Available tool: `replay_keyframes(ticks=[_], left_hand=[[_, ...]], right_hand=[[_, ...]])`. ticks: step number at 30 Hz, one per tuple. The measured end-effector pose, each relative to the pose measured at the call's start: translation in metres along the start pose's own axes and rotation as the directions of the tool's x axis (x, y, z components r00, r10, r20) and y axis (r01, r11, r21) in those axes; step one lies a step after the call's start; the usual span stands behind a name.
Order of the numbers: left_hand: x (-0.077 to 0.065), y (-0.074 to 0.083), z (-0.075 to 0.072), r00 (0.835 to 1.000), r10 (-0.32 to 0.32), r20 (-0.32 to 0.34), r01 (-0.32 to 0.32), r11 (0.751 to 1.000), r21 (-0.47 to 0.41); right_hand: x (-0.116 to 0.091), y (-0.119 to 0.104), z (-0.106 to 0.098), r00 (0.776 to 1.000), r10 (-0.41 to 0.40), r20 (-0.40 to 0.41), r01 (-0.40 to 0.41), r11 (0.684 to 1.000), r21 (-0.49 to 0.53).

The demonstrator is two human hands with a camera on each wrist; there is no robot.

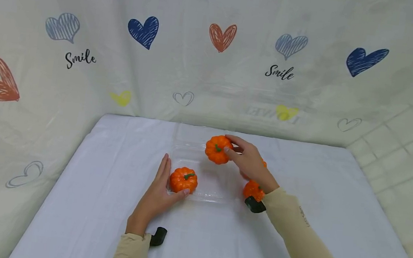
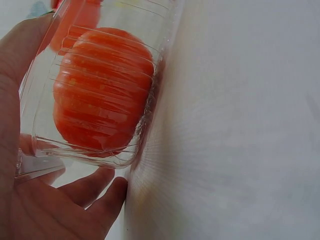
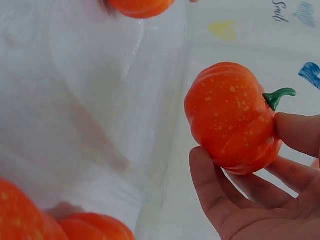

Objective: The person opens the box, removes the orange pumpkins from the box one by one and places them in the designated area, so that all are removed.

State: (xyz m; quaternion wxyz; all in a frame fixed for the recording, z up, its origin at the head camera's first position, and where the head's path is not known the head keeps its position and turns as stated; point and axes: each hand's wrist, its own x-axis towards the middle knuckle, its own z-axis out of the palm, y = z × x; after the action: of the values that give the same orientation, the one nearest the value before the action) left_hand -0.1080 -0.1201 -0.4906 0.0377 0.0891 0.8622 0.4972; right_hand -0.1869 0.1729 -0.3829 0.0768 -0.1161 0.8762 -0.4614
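A clear plastic container (image 1: 213, 198) with its lid (image 1: 192, 135) folded back stands on the table. Inside it, at the left, sits an orange toy pumpkin (image 1: 183, 181) with a green stem, seen through the ribbed wall in the left wrist view. My left hand (image 1: 157, 196) holds the container's near left corner, thumb at the front rim and fingers along the left side. Raised over the back of the container, another small pumpkin (image 3: 232, 120) is held between the thumb and fingers of my right hand (image 1: 247, 157).
To the container's right lies a pumpkin (image 1: 253, 190), and behind it one more (image 1: 264, 164) is mostly hidden by the right hand. A white cloth (image 1: 76, 216) covers the table. A curtain printed with hearts (image 1: 217, 74) hangs behind it.
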Motion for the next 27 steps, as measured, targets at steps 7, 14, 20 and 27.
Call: replay_keyframes(ticks=[7, 14, 20, 27], left_hand=[[0.001, -0.001, -0.001, 1.0, -0.005, -0.001, 0.005, 1.0, 0.005], [0.001, -0.001, 0.0, 1.0, -0.009, -0.002, 0.009, 1.0, 0.0], [0.0, -0.001, 0.002, 1.0, -0.007, 0.003, 0.007, 1.0, -0.003], [0.001, -0.001, 0.001, 1.0, 0.002, 0.0, -0.002, 1.0, -0.002]], right_hand=[[-0.004, 0.009, -0.023, 0.999, -0.017, -0.038, 0.017, 1.0, -0.002], [-0.014, 0.017, -0.042, 0.998, 0.003, -0.062, -0.002, 1.0, 0.02], [-0.025, 0.024, -0.056, 0.996, 0.034, -0.084, -0.028, 0.997, 0.074], [-0.034, 0.032, -0.071, 0.991, 0.068, -0.116, -0.05, 0.988, 0.147]])
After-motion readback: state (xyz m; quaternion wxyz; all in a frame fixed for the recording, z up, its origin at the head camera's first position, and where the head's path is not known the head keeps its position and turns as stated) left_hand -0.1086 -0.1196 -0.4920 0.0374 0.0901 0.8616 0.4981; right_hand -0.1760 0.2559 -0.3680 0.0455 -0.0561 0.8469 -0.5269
